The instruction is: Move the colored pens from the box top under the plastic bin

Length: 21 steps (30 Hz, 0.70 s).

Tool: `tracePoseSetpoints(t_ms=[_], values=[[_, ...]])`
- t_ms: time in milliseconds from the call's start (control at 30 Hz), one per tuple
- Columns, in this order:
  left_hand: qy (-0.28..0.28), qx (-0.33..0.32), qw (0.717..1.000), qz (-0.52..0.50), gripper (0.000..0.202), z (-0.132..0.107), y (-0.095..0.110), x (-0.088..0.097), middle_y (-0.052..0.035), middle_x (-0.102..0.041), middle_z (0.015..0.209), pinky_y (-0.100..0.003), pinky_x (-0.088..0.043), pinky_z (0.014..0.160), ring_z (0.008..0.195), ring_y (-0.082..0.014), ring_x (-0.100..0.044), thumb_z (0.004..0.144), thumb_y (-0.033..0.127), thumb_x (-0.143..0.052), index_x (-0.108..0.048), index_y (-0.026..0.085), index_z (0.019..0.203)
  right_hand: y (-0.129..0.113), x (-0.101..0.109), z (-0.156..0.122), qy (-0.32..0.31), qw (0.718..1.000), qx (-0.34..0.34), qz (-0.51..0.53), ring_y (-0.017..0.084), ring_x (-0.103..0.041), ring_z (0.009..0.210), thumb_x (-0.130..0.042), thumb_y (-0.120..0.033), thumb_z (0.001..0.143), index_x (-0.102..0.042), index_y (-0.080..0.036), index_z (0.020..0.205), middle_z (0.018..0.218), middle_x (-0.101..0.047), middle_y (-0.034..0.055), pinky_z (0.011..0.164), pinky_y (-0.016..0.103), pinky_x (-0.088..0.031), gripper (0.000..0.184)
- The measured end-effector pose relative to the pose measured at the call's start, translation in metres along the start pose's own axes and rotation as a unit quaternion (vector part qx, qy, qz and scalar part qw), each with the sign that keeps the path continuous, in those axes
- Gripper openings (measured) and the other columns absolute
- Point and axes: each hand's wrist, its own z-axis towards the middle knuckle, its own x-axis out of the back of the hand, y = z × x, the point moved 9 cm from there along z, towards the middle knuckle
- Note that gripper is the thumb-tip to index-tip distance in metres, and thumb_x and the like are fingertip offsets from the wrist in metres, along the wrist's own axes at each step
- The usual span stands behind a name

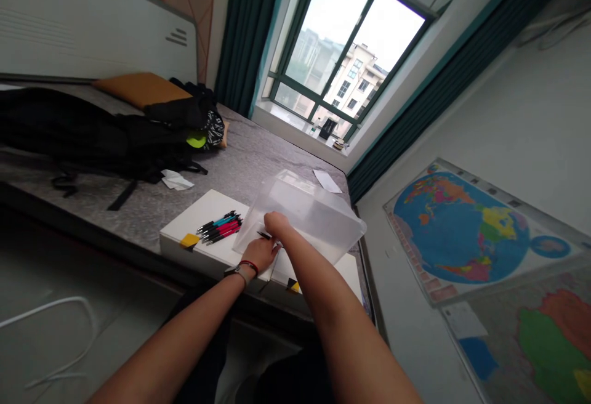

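Note:
My left hand [259,252] and my right hand [276,223] meet at the near edge of a clear plastic box [308,214] lying on its side on white boards [199,215]. Both hands are closed around a dark pen [264,235], whose tip shows between them. Several pens in black, teal and red [220,227] lie in a loose bundle on the white board just left of the box. My left wrist wears a watch and a red band.
The boards rest on a grey bed surface [240,164]. A black backpack [96,136] and an orange cushion [138,88] lie at the far left. Crumpled paper [176,180] and a white slip [327,180] lie loose. A window [344,53] and world map [466,228] are beyond.

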Motion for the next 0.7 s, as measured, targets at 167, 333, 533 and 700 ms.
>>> tracePoseSetpoints(t_ms=[167, 333, 533, 700], values=[[0.003, -0.004, 1.0, 0.0, 0.041, -0.001, 0.002, 0.002, -0.0148, -0.068, 0.094, -0.037, -0.044, 0.076, 0.087, -0.0286, -0.065, 0.095, 0.045, -0.034, -0.058, 0.021, 0.118, -0.004, 0.005, -0.001, -0.029, 0.996, -0.004, -0.081, 0.029, -0.069, 0.082, -0.07, -0.018, 0.068, -0.069, -0.014, 0.074, 0.084, -0.073, 0.0177, 0.072, 0.035, -0.053, 0.008], [0.016, -0.01, 1.0, -0.014, 0.044, -0.002, 0.002, 0.005, -0.0143, -0.068, 0.091, -0.036, -0.044, 0.076, 0.086, -0.0278, -0.065, 0.096, 0.048, -0.031, -0.055, 0.023, 0.122, 0.016, 0.043, -0.047, 0.115, 0.993, -0.008, 0.03, 0.023, -0.068, 0.079, -0.059, -0.021, 0.075, -0.064, -0.017, 0.08, 0.08, -0.071, 0.0087, 0.071, 0.031, -0.053, 0.008], [0.019, 0.001, 1.0, 0.0, 0.05, -0.003, 0.002, 0.005, -0.0126, -0.068, 0.085, -0.034, -0.044, 0.073, 0.083, -0.0268, -0.066, 0.095, 0.055, -0.025, -0.055, 0.022, 0.118, 0.108, 0.009, -0.146, 0.277, 0.844, -0.186, 0.419, 0.017, -0.065, 0.057, -0.062, -0.034, 0.074, -0.061, -0.016, 0.082, 0.069, -0.066, 0.0025, 0.049, 0.026, -0.053, 0.019], [0.018, 0.007, 1.0, 0.023, 0.052, -0.003, 0.004, 0.004, -0.0114, -0.069, 0.086, -0.031, -0.044, 0.07, 0.085, -0.0254, -0.067, 0.096, 0.056, -0.02, -0.051, 0.022, 0.123, 0.12, -0.03, -0.173, 0.297, 0.786, -0.155, 0.52, 0.017, -0.066, 0.066, -0.069, -0.037, 0.071, -0.069, -0.014, 0.087, 0.077, -0.069, 0.0051, 0.058, 0.028, -0.057, 0.028]])
